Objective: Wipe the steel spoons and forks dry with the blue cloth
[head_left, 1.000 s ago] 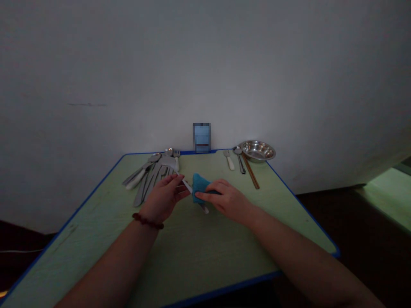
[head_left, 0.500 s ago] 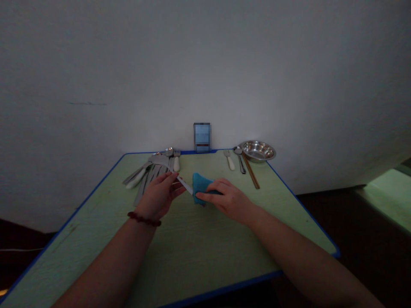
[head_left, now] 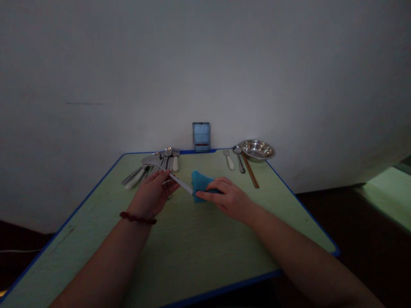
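Note:
My left hand (head_left: pixel 153 190) pinches a long metal serving spoon (head_left: pixel 181 184) near its neck. The broad, shiny head (head_left: pixel 150 160) points away to the left, over the cutlery. Its handle slants down to the right and runs into a folded blue cloth (head_left: pixel 199 185). Wrapped round that cloth, my right hand (head_left: pixel 229 196) presses it about the handle's end, which is hidden. Beyond my left hand lies a pile of metal cutlery (head_left: pixel 131 175), some pieces white-handled, partly covered by the hand and the spoon head. A white-handled fork (head_left: pixel 176 161) lies at the pile's right side.
At the back right, a fork (head_left: pixel 229 160), a spoon (head_left: pixel 240 160) and wooden chopsticks (head_left: pixel 251 172) lie beside a steel bowl (head_left: pixel 257 150). A blurred upright device (head_left: pixel 201 137) leans on the wall. The green table (head_left: pixel 205 252) has a blue edge.
My left hand has shifted left with the spoon, so more of its handle shows out of the cloth. My right hand and the cloth have stayed nearly in place.

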Demonstrator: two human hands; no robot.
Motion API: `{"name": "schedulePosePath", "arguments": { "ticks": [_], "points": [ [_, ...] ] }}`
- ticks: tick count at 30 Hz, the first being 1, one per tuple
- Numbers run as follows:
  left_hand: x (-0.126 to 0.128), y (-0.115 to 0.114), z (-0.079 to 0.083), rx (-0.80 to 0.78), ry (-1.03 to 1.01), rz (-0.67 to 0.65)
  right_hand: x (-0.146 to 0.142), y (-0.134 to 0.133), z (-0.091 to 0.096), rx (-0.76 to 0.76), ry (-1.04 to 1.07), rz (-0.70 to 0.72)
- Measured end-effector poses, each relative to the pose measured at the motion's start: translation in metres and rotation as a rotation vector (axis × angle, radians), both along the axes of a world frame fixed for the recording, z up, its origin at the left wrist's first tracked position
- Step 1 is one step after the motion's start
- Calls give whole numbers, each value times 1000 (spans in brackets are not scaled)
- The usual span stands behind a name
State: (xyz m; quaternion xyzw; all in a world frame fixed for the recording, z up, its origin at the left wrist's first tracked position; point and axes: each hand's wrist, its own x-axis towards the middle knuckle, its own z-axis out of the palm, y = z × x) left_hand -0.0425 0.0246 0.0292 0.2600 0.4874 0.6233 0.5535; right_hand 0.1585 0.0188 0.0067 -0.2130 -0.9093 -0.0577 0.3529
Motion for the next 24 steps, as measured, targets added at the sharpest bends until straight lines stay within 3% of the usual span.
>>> {"name": "schedulePosePath", "arguments": {
  "ticks": [24],
  "points": [
    [13, -9, -5, -35, 44, -184, -6, 0, 1, -11, -51, -19]
  ]
}}
